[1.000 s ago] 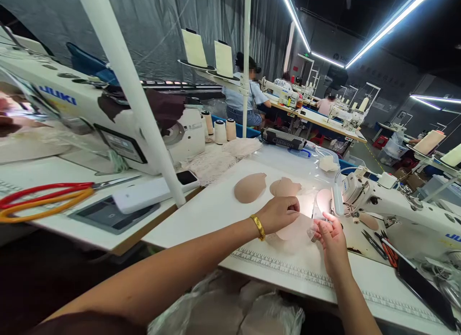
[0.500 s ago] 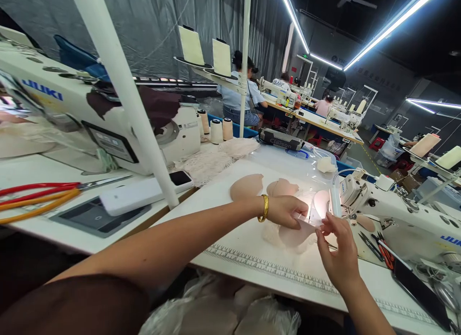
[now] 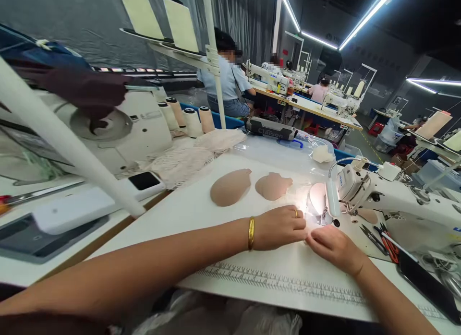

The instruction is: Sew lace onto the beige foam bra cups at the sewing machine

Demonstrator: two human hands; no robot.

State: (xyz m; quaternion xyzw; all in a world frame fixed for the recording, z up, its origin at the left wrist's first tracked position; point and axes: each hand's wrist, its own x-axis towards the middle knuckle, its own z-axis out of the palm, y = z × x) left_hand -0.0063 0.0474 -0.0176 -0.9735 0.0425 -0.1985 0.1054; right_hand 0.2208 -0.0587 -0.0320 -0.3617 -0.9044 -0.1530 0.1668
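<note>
My left hand [image 3: 281,227], with a gold bangle and a ring, rests on the white table [image 3: 187,215], its fingers pressed together and pointing at the lit needle area of the white sewing machine [image 3: 382,196]. My right hand [image 3: 333,246] lies just right of it, fingers curled, thumb touching the left fingertips. Between and beyond the fingertips a pale beige fabric piece [image 3: 317,199] glows under the machine lamp; most of it is hidden by both hands, which press on it.
Two beige cup pieces [image 3: 230,187] [image 3: 273,185] lie beyond my hands. Lace [image 3: 190,155] and thread cones [image 3: 192,121] are at the back left. Snips [image 3: 382,234] and a black phone [image 3: 428,287] lie right. A white pole [image 3: 61,138] slants at left. People sew at far tables [image 3: 225,76].
Both hands moved the beige piece forward and down onto the table at the needle. My head came closer and turned right, so the red scissors at left slid out of view.
</note>
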